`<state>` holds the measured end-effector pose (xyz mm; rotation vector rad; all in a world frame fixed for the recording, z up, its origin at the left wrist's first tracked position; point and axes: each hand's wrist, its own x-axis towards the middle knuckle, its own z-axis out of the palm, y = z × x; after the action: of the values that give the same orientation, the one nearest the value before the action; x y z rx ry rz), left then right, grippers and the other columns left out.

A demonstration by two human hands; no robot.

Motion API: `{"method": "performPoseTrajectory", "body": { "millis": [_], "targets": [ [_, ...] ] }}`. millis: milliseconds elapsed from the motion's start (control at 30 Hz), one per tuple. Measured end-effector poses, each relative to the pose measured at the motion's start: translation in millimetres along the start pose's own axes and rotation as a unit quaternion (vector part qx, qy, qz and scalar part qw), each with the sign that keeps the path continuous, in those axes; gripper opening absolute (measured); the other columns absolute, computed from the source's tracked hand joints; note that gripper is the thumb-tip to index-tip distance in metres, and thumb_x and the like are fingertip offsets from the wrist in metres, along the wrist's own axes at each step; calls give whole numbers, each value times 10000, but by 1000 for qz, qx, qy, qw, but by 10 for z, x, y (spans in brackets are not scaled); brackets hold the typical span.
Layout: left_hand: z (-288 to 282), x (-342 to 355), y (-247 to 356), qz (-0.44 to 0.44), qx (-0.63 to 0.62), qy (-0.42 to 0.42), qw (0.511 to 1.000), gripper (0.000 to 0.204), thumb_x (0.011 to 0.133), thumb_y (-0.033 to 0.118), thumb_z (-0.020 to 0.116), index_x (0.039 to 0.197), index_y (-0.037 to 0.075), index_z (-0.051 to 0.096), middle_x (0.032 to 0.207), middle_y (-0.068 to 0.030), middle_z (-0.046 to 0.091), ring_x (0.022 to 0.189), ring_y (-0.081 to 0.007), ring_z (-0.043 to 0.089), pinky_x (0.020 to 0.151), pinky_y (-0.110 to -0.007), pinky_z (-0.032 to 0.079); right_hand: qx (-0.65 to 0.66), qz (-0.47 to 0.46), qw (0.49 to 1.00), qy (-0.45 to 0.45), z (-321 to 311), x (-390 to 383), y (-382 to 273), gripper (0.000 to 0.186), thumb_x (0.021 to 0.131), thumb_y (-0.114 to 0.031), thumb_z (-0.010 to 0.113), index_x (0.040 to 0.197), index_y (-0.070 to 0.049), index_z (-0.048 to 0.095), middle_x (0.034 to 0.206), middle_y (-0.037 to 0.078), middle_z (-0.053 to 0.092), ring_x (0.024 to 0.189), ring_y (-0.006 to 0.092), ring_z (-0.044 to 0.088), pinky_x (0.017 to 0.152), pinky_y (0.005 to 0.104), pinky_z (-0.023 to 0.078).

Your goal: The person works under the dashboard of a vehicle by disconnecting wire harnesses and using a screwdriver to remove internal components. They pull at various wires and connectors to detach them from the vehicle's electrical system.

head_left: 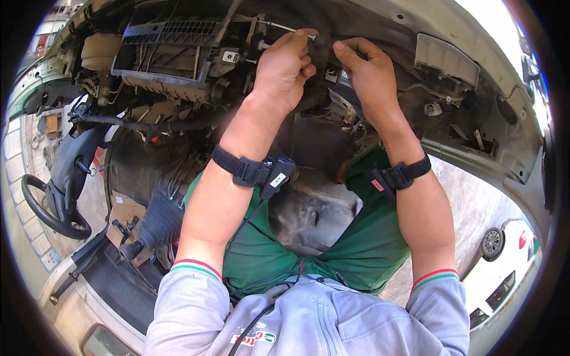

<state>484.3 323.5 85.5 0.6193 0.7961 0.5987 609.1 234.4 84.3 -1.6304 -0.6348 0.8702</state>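
Both my hands reach up under a car's stripped dashboard (178, 53). My left hand (284, 68) is curled around a dark part next to a thin metal rod (284, 26) that sticks out to the left. My right hand (367, 71) pinches the same dark part (323, 53) from the right side, fingers bent. Each wrist carries a black strap with a small device: the left strap (246, 169) has a cable running down, the right strap (401, 177) has none visible. What sits between the fingers is mostly hidden.
A black heater housing (172, 41) and loose wiring hang at upper left. The steering wheel (50, 210) and column lie at the left. The gear lever boot (157, 222) stands near my left elbow. A white door frame (504, 148) curves at right, with a white car (504, 261) outside.
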Motion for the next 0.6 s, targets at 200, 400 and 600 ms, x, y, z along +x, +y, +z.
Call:
{"method": "performPoseTrajectory", "body": {
  "millis": [200,400,600],
  "targets": [
    [-3,30,7,2,-12,10,1000,174,979,154,559,1077,18,605,676,59,359,614,-77,332,584,-248,327,-71,-92,992,54,36,-26,58,258,859,-222,700,1000,-8,666,867,33,678,703,107,573,707,288,469],
    [40,24,13,1,-36,31,999,178,977,148,562,1079,17,626,685,52,352,620,-83,327,577,-244,317,-47,-17,998,26,-27,63,59,281,885,-254,684,959,16,665,794,47,661,647,131,562,633,309,470],
    [32,118,-18,-19,-49,25,998,187,979,157,574,1098,24,628,689,57,329,610,-75,311,553,-231,294,36,108,993,-36,-77,133,35,295,905,-281,664,900,13,662,701,46,615,637,147,555,616,328,464]
  ]
}}
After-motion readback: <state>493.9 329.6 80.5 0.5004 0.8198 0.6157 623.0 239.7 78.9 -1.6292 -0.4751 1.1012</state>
